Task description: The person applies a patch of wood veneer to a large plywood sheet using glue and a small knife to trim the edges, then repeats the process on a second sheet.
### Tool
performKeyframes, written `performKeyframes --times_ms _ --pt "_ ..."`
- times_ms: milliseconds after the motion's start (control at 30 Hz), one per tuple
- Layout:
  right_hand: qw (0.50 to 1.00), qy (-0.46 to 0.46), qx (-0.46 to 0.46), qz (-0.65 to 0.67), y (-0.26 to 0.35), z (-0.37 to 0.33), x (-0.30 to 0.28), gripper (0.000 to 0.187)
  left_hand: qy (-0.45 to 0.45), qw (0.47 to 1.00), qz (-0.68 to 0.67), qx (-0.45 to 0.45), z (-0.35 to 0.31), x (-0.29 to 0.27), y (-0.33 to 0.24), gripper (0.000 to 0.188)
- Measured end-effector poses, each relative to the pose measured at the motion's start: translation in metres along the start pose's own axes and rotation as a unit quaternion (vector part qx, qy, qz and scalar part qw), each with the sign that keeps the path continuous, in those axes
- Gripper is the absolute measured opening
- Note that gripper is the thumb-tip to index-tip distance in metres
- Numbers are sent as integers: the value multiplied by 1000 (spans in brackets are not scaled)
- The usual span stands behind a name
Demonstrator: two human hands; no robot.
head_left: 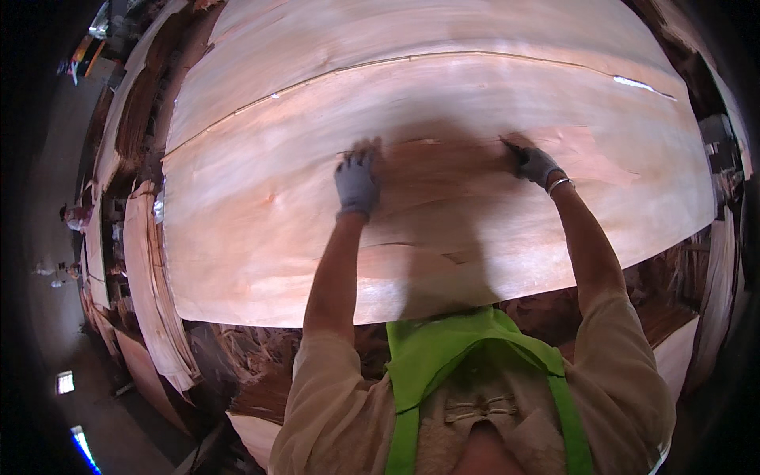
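A broad, pale wood veneer sheet (261,229) spreads in front of me, with short dark splits in its surface. My left hand (358,180), in a grey glove, rests on the middle of the sheet with its fingers stretched out and apart. To the right, my right hand (537,165), gloved in grey too, is closed around a small dark pointed tool; its exact kind is hidden by the fingers. The tool's tip is at the sheet's surface. Beside that hand lies a pinker veneer piece (592,154), flat on the sheet.
A long seam (412,57) with a raised edge crosses the far part of the sheet. Stacked veneer (146,269) stands along the left side, and more veneer (716,293) hangs at the right. Torn veneer scraps (257,348) lie below the near edge.
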State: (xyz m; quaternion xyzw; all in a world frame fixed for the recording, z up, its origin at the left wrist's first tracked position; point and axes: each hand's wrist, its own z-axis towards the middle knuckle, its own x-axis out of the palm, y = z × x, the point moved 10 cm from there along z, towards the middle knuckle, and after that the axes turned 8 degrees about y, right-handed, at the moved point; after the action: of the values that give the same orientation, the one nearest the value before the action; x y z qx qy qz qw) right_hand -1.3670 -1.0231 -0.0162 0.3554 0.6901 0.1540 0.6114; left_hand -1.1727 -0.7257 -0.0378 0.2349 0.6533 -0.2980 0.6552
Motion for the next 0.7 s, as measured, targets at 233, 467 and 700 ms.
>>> performKeyframes --times_ms 233,467,700 --pt "993 44 111 3 -16 -3 10 47 178 973 130 -71 45 15 60 27" --pt "992 54 105 -51 -30 4 19 55 73 995 71 -1 13 -51 42 14" --pt "996 11 91 -2 -13 -19 -6 41 71 987 -111 94 -58 -169 -92 14"
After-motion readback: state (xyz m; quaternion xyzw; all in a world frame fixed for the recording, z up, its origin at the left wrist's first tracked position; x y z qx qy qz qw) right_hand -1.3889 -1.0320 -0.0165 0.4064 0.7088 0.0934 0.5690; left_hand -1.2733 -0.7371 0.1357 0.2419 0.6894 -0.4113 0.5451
